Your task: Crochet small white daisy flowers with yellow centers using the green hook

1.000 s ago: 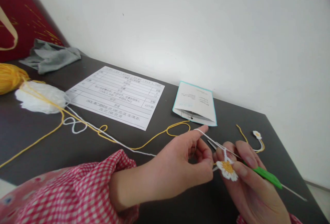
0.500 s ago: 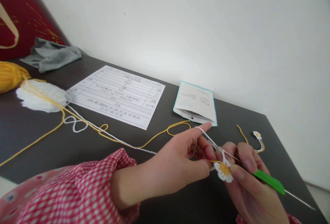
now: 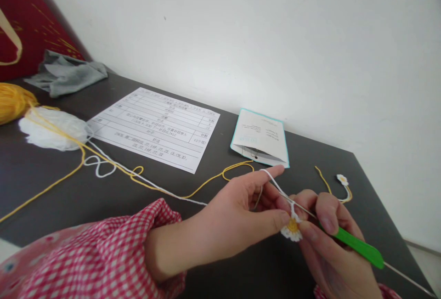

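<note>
Pinching the flower at its left edge between thumb and fingers of the left hand, with index stretched out straight and the white strand looped over it. Gripping the hook by its green handle in the closed right hand, with thumb against the flower's other edge. Showing the flower up against the left thumb now (half a second ago, a little apart from it), with the hook's back end reaching nearer the lower right corner than before. Looking outward, to the packet on the table, gaping at its near end, with something dark at the mouth (too dim to name). Around it, a small flower, a printed sheet, a white ball and a yellow ball, all lying as before. Farthest left, behind a grey cloth, a red bag, contents hidden.
</note>
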The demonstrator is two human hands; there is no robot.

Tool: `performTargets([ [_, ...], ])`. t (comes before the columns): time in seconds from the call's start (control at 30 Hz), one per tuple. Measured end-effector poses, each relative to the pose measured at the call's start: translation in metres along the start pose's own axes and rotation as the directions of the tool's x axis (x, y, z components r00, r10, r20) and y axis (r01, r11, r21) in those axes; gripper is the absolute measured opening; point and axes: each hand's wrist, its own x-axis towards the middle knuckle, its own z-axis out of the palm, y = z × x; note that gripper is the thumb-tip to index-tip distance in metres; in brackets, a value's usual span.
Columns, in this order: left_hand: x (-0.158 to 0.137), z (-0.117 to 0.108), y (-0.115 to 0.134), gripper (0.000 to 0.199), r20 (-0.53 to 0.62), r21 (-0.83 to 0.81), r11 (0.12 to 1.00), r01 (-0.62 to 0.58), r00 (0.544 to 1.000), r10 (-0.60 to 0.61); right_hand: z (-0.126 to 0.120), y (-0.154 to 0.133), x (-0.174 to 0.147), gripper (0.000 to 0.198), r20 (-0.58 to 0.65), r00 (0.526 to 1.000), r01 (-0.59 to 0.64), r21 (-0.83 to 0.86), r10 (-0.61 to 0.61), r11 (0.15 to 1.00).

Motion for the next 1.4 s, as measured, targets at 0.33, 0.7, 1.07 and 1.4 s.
performTargets([
  [0.33,-0.004,0.001,0.005,0.086,-0.047,0.002,1.0,-0.02,0.999,0.02,-0.011,0.001,-0.012,0.024,-0.002,0.998,0.059,-0.219,-0.061,0.974],
  [0.7,-0.003,-0.002,0.006,0.082,-0.171,-0.03,0.996,0.084,0.981,-0.088,0.004,-0.001,-0.005,0.033,-0.135,0.989,-0.072,-0.047,0.065,0.996],
  [1.07,-0.003,-0.001,0.006,0.079,-0.154,0.042,0.998,0.049,0.987,-0.042,0.01,-0.004,-0.002,0.036,-0.176,0.981,-0.079,0.047,0.086,0.996],
  [1.4,-0.002,-0.003,0.001,0.09,-0.124,-0.015,0.999,0.031,0.992,-0.033,0.008,-0.004,0.0,0.035,-0.155,0.983,-0.09,0.046,0.096,0.995],
])
